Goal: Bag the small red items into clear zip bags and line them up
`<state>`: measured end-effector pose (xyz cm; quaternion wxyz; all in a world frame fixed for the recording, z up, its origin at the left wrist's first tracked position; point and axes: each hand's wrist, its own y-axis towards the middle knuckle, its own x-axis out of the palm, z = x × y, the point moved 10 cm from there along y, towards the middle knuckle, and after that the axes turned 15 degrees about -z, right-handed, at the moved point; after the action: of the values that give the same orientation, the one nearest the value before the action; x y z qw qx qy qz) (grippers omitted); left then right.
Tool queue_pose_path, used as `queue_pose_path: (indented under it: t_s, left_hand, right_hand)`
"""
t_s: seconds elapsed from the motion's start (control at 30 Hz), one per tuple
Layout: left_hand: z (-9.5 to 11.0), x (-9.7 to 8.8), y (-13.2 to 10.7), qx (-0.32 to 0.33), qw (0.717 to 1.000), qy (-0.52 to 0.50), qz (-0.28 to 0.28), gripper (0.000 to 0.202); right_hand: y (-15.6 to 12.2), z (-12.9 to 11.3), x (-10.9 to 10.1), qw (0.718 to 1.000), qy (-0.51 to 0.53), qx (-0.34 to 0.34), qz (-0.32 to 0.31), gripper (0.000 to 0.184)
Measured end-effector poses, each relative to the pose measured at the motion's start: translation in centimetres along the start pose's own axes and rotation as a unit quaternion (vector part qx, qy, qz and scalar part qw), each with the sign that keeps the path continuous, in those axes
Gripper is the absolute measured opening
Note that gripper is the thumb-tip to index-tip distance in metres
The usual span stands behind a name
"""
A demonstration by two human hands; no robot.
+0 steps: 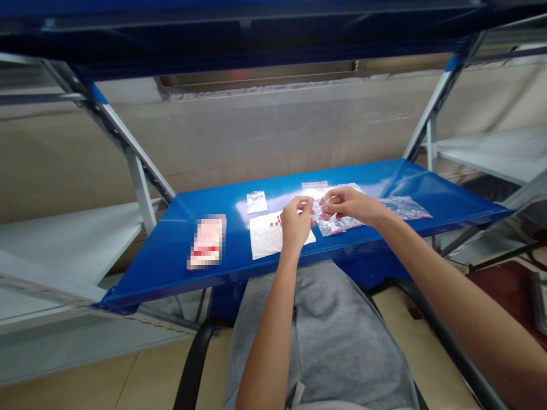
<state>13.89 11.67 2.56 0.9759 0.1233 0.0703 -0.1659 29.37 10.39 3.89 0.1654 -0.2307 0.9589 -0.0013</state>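
Note:
My left hand [297, 221] and my right hand [349, 205] are close together above the blue shelf, fingers pinched on a small clear plastic bag [317, 209] between them. Its contents are too small to make out. Just left of and below my left hand lies a white sheet [265, 242], paper or cloth, with several small dark red beads [274, 223] on it. Clear zip bags [331, 228] with reddish bits along their bottoms lie under and beside my right hand. Another clear bag [408, 208] is farther right, and a small zip bag [257, 202] sits behind the sheet.
A blurred-out pink and white item [207, 242] lies on the left of the blue shelf board [171, 256]. A second blue shelf [256, 40] hangs overhead. Metal uprights [436, 108] stand at both sides, with a wall [265, 131] behind. My lap is below the front edge.

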Motion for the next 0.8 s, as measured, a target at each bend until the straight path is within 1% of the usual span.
queue_pose_path:
  t_s: [0.07,0.13,0.23,0.3,0.37,0.47,0.57,0.63,0.7,0.77,0.8]
  left_hand:
    - [-0.2,2.6,1.6,-0.001,0.999,-0.008,-0.034,0.018]
    - [-0.7,5.8,3.3,-0.021,0.995,-0.026,-0.091,0.02]
    - [-0.9,10.4,5.9,-0.04,0.984,-0.025,-0.172,0.032]
    - [-0.5,12.9,7.8,-0.033,0.98,0.012,-0.198,0.04]
    - [-0.3,14.9,9.9,-0.034,0.978,0.037,-0.2,0.044]
    - [-0.6,16.8,12.8,-0.053,0.98,0.062,-0.184,0.05]
    - [-0.5,18.3,14.9,-0.031,0.972,0.139,-0.184,0.049]
    - [-0.4,19.3,15.8,-0.002,0.956,0.212,-0.202,0.047]
    - [-0.5,20.3,16.1,0.023,0.933,0.279,-0.225,0.048]
    - [-0.8,21.1,16.1,0.038,0.915,0.318,-0.244,0.047]
    - [-1.1,21.4,16.1,0.041,0.91,0.328,-0.251,0.046]
  right_hand:
    - [-1.2,1.1,-2.4,0.999,0.009,0.001,0.038,0.03]
    - [-2.5,2.3,-5.3,0.996,0.024,0.002,0.082,0.03]
    - [-4.3,4.4,-10.0,0.989,0.045,0.022,0.139,0.029]
    - [-5.3,5.8,-13.0,0.985,0.06,0.038,0.16,0.025]
    - [-6.1,7.2,-15.8,0.979,0.076,0.057,0.183,0.021]
    - [-6.9,8.8,-19.3,0.969,0.07,0.088,0.219,0.019]
    - [-6.6,9.9,-21.4,0.966,0.029,0.122,0.226,0.018]
    - [-6.2,10.6,-22.5,0.962,-0.012,0.148,0.23,0.018]
    - [-5.8,11.2,-23.5,0.952,-0.059,0.176,0.243,0.02]
    - [-5.2,11.8,-24.2,0.942,-0.111,0.197,0.248,0.019]
    - [-4.9,11.9,-24.4,0.939,-0.14,0.197,0.246,0.018]
